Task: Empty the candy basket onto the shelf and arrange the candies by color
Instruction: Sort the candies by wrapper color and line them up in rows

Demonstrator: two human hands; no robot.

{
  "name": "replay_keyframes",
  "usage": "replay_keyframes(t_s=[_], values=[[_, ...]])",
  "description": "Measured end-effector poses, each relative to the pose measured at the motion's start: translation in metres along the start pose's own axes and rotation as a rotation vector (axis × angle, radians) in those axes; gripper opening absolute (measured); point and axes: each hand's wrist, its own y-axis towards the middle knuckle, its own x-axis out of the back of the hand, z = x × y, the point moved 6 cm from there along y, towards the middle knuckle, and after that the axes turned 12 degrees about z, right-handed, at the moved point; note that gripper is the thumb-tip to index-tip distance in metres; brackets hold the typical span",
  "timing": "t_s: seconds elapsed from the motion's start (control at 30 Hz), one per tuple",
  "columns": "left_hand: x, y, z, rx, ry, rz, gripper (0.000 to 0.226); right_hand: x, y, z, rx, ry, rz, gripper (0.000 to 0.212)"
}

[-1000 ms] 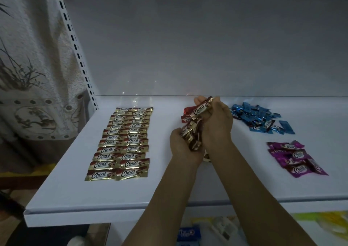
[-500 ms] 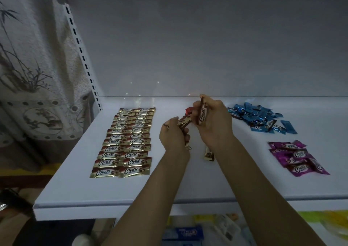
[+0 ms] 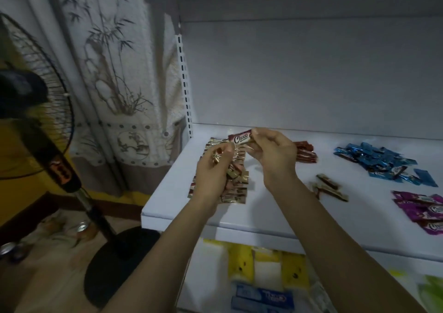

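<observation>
Over the shelf (image 3: 275,209), right grip (image 3: 275,154) pinches a Choco candy (image 3: 239,138) (brown), left grip (image 3: 211,175) clutches gold candies (image 3: 217,158).

The person's arms are bare as far as the view shows: the left forearm (image 3: 155,252) and right forearm (image 3: 347,236) are uncovered skin. The left hand (image 3: 211,171) and right hand (image 3: 273,154) are bare too, ungloved.
</observation>
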Motion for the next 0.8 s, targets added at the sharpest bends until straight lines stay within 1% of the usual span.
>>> replay_keyframes(t_s=[0.03, 0.1, 0.2, 0.27, 0.3, 0.37, 0.47, 0.53, 0.63, 0.73, 0.8], values=[[0.011, -0.005, -0.003, -0.004, 0.001, -0.016, 0.017, -0.005, -0.004, -0.004, 0.021, -0.07, 0.003, 0.005], [0.032, -0.014, -0.005, -0.005, 0.024, -0.031, 0.019, -0.015, -0.013, -0.014, 0.065, -0.194, 0.004, 0.007], [0.055, -0.022, -0.001, 0.019, 0.115, -0.006, 0.018, -0.025, -0.026, -0.029, 0.112, -0.303, 0.031, 0.009], [0.069, -0.024, 0.005, 0.033, 0.201, 0.008, 0.017, -0.026, -0.031, -0.036, 0.153, -0.511, 0.096, 0.01], [0.078, -0.023, 0.007, 0.04, 0.268, 0.012, 0.018, -0.026, -0.032, -0.04, 0.158, -0.643, 0.156, 0.011], [0.091, -0.021, 0.011, 0.071, 0.451, 0.038, 0.018, -0.025, -0.032, -0.051, 0.107, -0.891, 0.276, 0.011], [0.103, -0.016, 0.02, 0.148, 0.736, 0.116, 0.02, -0.026, -0.035, -0.067, 0.053, -1.147, 0.348, 0.008], [0.109, -0.011, 0.027, 0.189, 0.855, 0.142, 0.02, -0.034, -0.039, -0.074, 0.075, -1.242, 0.38, 0.005], [0.118, -0.005, 0.035, 0.231, 0.986, 0.154, 0.023, -0.04, -0.043, -0.086, 0.087, -1.317, 0.414, 0.004], [0.124, 0.0, 0.04, 0.261, 1.019, 0.139, 0.024, -0.044, -0.044, -0.095, 0.073, -1.355, 0.442, 0.003], [0.126, 0.001, 0.041, 0.27, 1.02, 0.135, 0.017, -0.047, -0.045, -0.095, 0.074, -1.381, 0.449, 0.005]])
